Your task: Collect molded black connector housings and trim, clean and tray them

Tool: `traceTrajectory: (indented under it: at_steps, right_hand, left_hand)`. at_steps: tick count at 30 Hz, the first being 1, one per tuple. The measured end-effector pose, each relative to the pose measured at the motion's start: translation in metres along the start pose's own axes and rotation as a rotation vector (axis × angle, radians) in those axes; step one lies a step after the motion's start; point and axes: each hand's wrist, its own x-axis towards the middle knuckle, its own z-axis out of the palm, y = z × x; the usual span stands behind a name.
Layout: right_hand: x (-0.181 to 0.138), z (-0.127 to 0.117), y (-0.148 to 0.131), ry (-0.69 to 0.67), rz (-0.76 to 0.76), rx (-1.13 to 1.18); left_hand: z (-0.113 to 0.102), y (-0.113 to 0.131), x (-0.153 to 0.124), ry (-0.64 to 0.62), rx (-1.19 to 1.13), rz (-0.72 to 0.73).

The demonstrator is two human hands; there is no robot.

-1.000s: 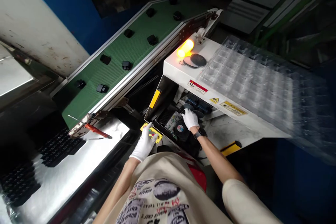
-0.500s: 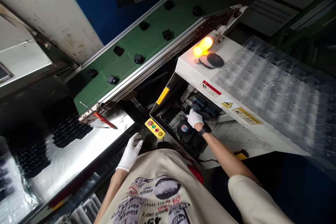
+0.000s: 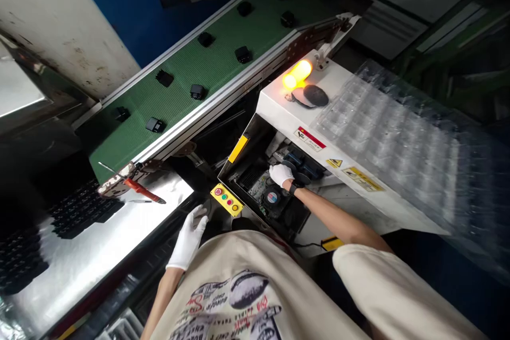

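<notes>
My right hand (image 3: pixel 281 175), in a white glove, reaches inside the open front of a white machine (image 3: pixel 274 109). Its fingers are curled; what they hold, if anything, is hidden. Right beside it are dark round pads (image 3: pixel 302 178) below a blue-black block (image 3: pixel 305 163). A black fixture with a round fan-like part (image 3: pixel 272 198) lies just below the hand. My left hand (image 3: pixel 191 236), also gloved in white, hovers before my body with its fingers apart and nothing in them. Closest to it is a yellow button box (image 3: pixel 227 200) with coloured buttons.
A green conveyor belt (image 3: pixel 181 71) carries several small black parts (image 3: pixel 197 92). On the metal table (image 3: pixel 159 191) lie black trays (image 3: pixel 83 212); a red-handled tool (image 3: pixel 144 191) rests at the belt's end. Clear plastic trays (image 3: pixel 382 117) and a glowing lamp (image 3: pixel 297 75) are on the machine.
The whole view has shifted, so most things appear farther left. Within the machine my right hand has moved slightly left and away from me. My left hand stays open near my body.
</notes>
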Motion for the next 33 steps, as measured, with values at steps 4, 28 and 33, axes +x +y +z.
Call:
traceTrajectory:
  at_steps: [4, 28, 33]
  right_hand:
    - [0.000, 0.009, 0.001, 0.015, 0.021, 0.013]
    - [-0.069, 0.023, 0.075, -0.007, 0.006, 0.176]
    - [-0.050, -0.001, 0.033, 0.098, -0.086, 0.204]
  left_hand:
    - [0.001, -0.018, -0.007, 0.044, -0.044, -0.043]
    - [-0.021, 0.001, -0.002, 0.182, -0.266, -0.111]
    - [-0.018, 0.029, 0.016, 0.124, -0.201, 0.007]
